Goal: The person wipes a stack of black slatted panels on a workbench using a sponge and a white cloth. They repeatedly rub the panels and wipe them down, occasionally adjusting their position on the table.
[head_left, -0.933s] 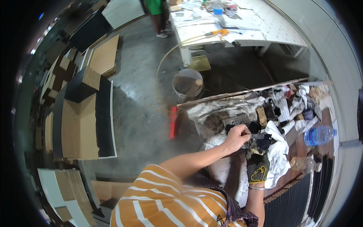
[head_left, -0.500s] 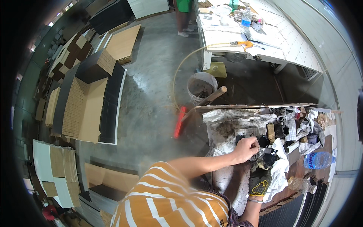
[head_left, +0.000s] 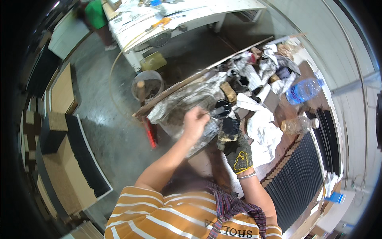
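My bare left hand (head_left: 195, 122) is closed around a small flat grey tool (head_left: 216, 112), blurred by motion. The tool's tip reaches a round container of glossy black stuff (head_left: 224, 106). My right hand (head_left: 239, 153), in a dark work glove with a yellow mark, is closed on a black-smeared pad (head_left: 230, 128) with a pale lower edge, just below the container. The fingers' far side is hidden. A tan block (head_left: 228, 92) sits beyond the container, and crumpled white cloth (head_left: 264, 131) lies right of my glove.
Stained sheeting (head_left: 179, 103) and rags (head_left: 250, 75) cover the worktop behind a wooden strip (head_left: 175, 89). Two plastic bottles, one blue-labelled (head_left: 304, 91) and one clear (head_left: 298, 124), lie at right beside stacked black strips (head_left: 300, 175). A bucket (head_left: 148, 85) stands beyond; a person (head_left: 95, 16) is far left.
The view has swung right, so the bench and floor things appear farther left. My left hand has drawn slightly away from my right, and its tool now shows at the black container.
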`<action>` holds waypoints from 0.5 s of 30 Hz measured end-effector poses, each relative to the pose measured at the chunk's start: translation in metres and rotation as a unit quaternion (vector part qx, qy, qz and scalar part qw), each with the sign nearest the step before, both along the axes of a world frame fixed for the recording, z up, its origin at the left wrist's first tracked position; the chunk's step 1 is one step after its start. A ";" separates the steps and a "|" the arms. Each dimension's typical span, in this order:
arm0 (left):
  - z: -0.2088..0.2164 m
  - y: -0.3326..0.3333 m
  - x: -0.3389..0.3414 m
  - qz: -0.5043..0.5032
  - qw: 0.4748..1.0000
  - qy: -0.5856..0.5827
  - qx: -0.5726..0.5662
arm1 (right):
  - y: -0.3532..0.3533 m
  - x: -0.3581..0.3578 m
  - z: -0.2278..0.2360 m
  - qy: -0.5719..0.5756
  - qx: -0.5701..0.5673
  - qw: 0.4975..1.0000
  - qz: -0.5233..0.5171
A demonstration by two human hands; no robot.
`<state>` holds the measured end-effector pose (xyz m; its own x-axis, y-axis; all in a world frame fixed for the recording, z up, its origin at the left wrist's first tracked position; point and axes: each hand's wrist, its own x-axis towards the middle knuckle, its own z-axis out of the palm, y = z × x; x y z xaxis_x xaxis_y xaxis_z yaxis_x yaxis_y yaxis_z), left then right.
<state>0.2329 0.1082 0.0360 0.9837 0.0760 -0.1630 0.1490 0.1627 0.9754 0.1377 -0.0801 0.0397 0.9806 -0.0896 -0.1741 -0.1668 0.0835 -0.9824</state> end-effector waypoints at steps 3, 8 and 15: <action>-0.003 0.006 0.009 -0.006 1.000 -0.002 -0.023 | -0.003 -0.006 -0.004 0.094 0.316 0.942 -0.059; -0.014 0.000 0.025 -0.017 1.000 -0.012 0.023 | -0.007 -0.021 0.017 -0.125 -0.383 0.913 0.065; 0.009 0.010 0.024 -0.035 0.961 -0.027 0.272 | -0.012 -0.035 0.042 -0.077 -0.342 0.933 0.088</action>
<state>0.2571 0.1185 0.0448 0.9954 0.0684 -0.0674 0.0886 -0.3825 0.9197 0.1032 -0.0923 0.0815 0.9993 0.0372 0.0075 0.0279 -0.5862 -0.8097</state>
